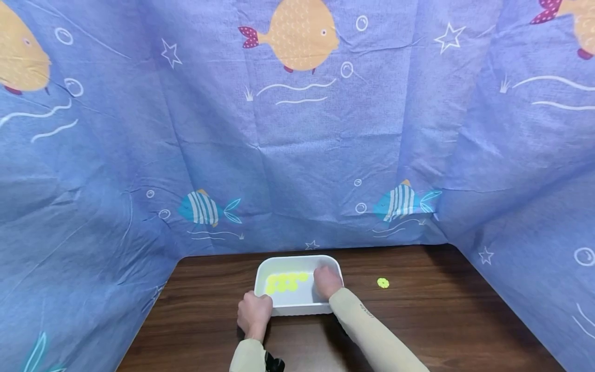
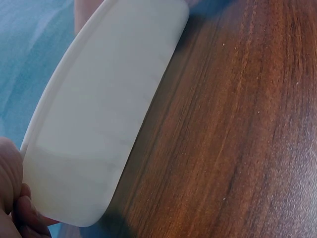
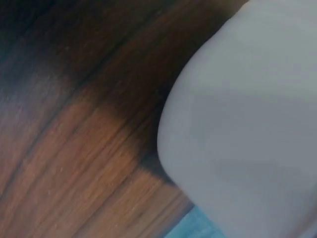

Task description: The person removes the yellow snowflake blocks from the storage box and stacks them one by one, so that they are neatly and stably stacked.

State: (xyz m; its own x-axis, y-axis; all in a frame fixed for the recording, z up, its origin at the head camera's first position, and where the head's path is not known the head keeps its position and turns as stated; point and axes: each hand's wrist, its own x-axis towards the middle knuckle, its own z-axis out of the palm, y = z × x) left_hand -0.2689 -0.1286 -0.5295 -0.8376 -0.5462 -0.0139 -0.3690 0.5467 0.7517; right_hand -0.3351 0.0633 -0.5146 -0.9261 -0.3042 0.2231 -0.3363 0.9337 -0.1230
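Observation:
A white rectangular tray (image 1: 302, 310) sits on the table, with several bright yellow flower-shaped pieces (image 1: 282, 282) spread over the left and middle of its floor. My left hand (image 1: 254, 311) grips the near left corner; in the left wrist view its fingers and thumb (image 2: 12, 183) pinch the tray's end. Inside the tray, by the right wall, is my right hand (image 1: 327, 282), blurred and reaching down. Its fingertips are hidden, and I cannot tell whether they hold a piece. The right wrist view has only the tray's outer wall (image 3: 237, 124) and table.
One yellow flower-shaped disc (image 1: 383, 282) with notched edges lies on the dark wooden table (image 1: 446, 310), right of the tray. A blue curtain with fish prints (image 1: 297, 170) encloses the table's back and sides.

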